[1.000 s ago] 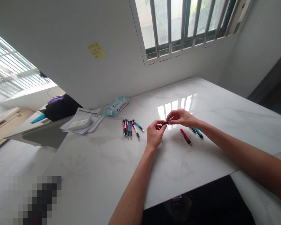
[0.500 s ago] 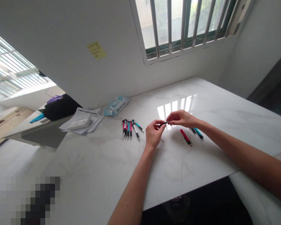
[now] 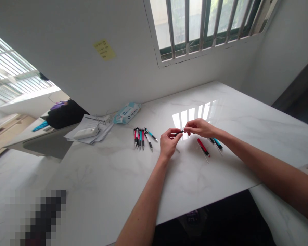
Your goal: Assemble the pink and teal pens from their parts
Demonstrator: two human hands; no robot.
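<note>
Both my hands meet above the white marble table (image 3: 200, 177). My left hand (image 3: 168, 141) and my right hand (image 3: 199, 127) pinch the two ends of a small black pen part (image 3: 179, 132) between their fingertips. A red pen barrel (image 3: 203, 147) lies on the table just right of my hands, beside a teal pen piece (image 3: 217, 143) and thin clear refills. A row of several red, teal and black pens (image 3: 141, 136) lies to the left of my left hand.
A pack of wet wipes (image 3: 127, 113) lies by the wall, with papers and a white device (image 3: 87, 132) to its left. A yellow sticky note (image 3: 104, 50) hangs on the wall. A dark bag (image 3: 64, 114) sits on a lower surface at left. The table edge runs along the bottom.
My hands have stayed together on the small black part, shifting slightly up in the view as the camera moved. Nothing else on the table has moved.
</note>
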